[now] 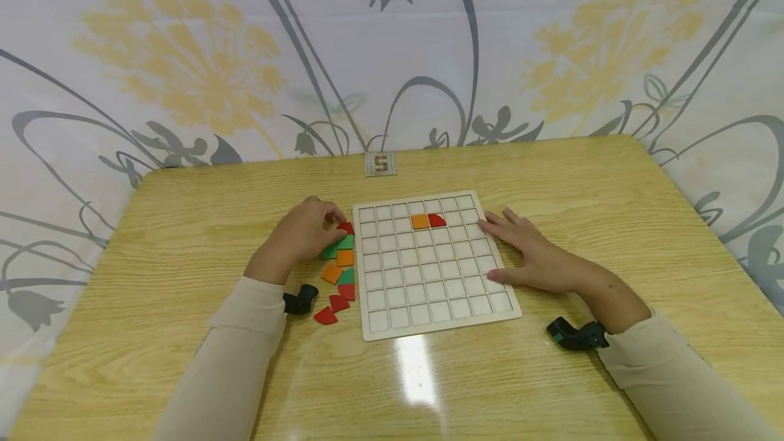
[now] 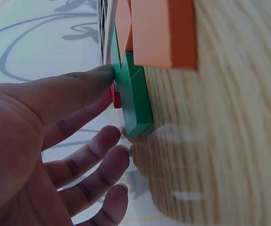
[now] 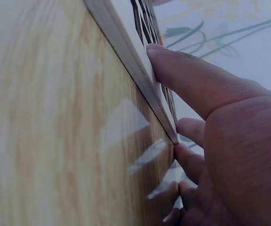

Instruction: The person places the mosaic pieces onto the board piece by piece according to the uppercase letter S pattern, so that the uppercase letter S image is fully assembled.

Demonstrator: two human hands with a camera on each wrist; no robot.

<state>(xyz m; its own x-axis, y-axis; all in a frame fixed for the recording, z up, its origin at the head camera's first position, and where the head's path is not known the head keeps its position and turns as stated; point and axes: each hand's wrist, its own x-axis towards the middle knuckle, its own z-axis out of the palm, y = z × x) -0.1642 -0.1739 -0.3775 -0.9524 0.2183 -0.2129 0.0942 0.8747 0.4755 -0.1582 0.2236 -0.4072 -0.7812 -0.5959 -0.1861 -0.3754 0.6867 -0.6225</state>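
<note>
My left hand (image 1: 306, 226) is at the top of a loose group of coloured tiles, left of the board. Its thumb and index finger pinch a red tile (image 1: 346, 228), partly hidden by the fingers. Just below lie green tiles (image 1: 346, 242) and an orange square tile (image 1: 346, 258). A pale wooden grid board (image 1: 392, 332) lies in the middle; an orange square (image 1: 420, 222) and a red quarter-circle tile (image 1: 437, 220) sit side by side in its second row. My right hand (image 1: 533, 257), fingers spread, rests on the board's right edge, with the thumb on its surface (image 3: 182, 66).
Nearer me on the left are another orange tile (image 1: 332, 273) and red quarter-circle tiles (image 1: 326, 316). A small pattern card (image 1: 381, 164) lies by the table's back edge, against a flowered cloth (image 1: 392, 53). Black wrist cameras (image 1: 301, 299) hang close to the wooden table (image 1: 490, 386).
</note>
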